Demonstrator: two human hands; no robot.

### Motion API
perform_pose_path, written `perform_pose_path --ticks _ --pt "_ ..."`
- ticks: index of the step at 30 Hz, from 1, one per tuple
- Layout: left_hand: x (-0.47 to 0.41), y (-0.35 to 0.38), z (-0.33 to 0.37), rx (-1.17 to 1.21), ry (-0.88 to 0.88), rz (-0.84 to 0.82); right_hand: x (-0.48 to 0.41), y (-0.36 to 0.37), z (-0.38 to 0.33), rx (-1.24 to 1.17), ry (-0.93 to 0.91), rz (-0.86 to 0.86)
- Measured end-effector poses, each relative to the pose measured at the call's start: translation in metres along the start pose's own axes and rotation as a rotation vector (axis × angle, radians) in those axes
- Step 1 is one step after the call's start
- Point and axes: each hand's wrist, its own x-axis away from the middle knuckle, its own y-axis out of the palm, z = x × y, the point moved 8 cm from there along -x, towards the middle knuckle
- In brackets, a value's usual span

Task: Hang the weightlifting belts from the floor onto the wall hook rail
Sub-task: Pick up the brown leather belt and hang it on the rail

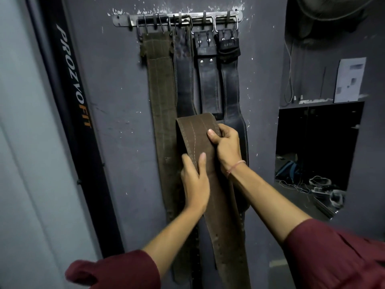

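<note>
The right hand (pixel 226 147) grips the brown belt (pixel 195 130) just below its folded-over top, thumb on the stitched front and fingers curled round the right edge. The left hand (pixel 194 180) holds the same belt lower down at its left edge, thumb laid on the front. The belt hangs down between the forearms, in front of four belts already on the hook rail (pixel 177 18): an olive belt (pixel 161 80) at the left and three black belts (pixel 209 80) beside it. The rail is fixed high on a dark grey wall (pixel 116 80). A black post (pixel 73 80) with lettering leans at the left; a paper sheet (pixel 350 80) is stuck up at the right.
</note>
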Motion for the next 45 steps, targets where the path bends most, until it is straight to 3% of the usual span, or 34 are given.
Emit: perform_pose_path --ticks 8,10,12,14,16,20,25,29,32,35,37,40,45 --pt "-0.02 0.001 -0.013 0.04 -0.128 -0.117 -0.011 -0.008 0.015 -0.102 0.063 0.088" --pt "-0.031 0.014 -0.014 0.125 -0.313 -0.247 -0.007 -0.013 0.014 -0.118 0.06 0.088" --pt "-0.04 0.028 -0.014 0.376 -0.561 -0.348 0.006 -0.014 0.017 -0.141 0.068 0.043" --pt "-0.054 0.029 -0.008 0.604 -0.814 -0.329 0.024 -0.013 0.026 -0.145 0.072 -0.026" --pt "-0.065 0.027 -0.007 0.603 -0.941 -0.301 0.043 -0.018 0.036 -0.134 0.064 -0.049" --pt "-0.057 0.019 -0.01 0.416 -0.684 -0.156 0.07 -0.035 0.058 -0.159 0.14 -0.071" --pt "-0.048 0.013 0.006 0.414 -0.359 -0.198 0.055 -0.02 0.048 -0.061 0.268 -0.147" --pt "-0.034 0.001 0.013 0.413 -0.247 -0.222 0.014 0.0 0.011 -0.026 0.344 -0.176" --pt "-0.031 -0.012 -0.009 0.388 -0.365 -0.15 0.006 0.013 0.007 -0.063 0.35 -0.165" --pt "-0.021 -0.01 -0.031 0.373 -0.607 -0.275 0.015 0.016 0.008 -0.167 0.249 -0.12" --pt "-0.022 -0.012 -0.026 0.466 -0.681 -0.336 0.022 0.013 0.01 -0.206 0.2 -0.118" --pt "-0.042 -0.018 -0.022 0.62 -0.807 -0.272 0.041 0.01 0.017 -0.191 0.165 -0.191" --pt "-0.042 -0.013 -0.022 0.509 -0.913 -0.246 0.07 -0.009 0.047 -0.233 0.249 -0.237"
